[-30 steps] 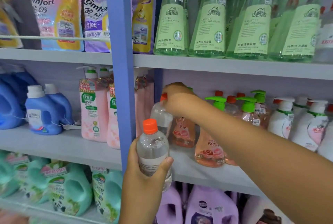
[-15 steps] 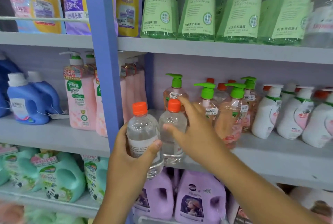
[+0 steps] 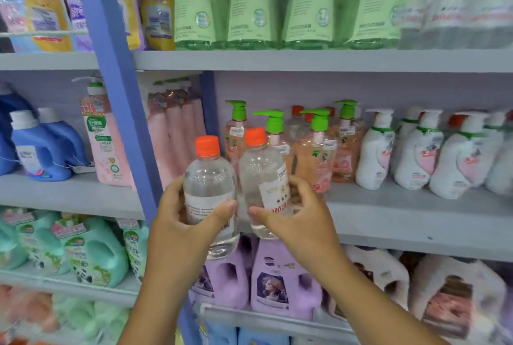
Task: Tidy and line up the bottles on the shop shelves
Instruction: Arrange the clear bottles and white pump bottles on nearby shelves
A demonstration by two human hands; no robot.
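The right hand [image 3: 294, 214] is now gripping a second clear orange-capped plastic bottle [image 3: 262, 178], lifted off the grey shelf [image 3: 402, 219]; the left hand [image 3: 180, 222] is clasping its twin [image 3: 209, 195] alongside, both probably awaiting placement.

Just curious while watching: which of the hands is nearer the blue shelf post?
Left. The left hand holds a clear bottle right beside the blue post; the right hand holds another, farther right.
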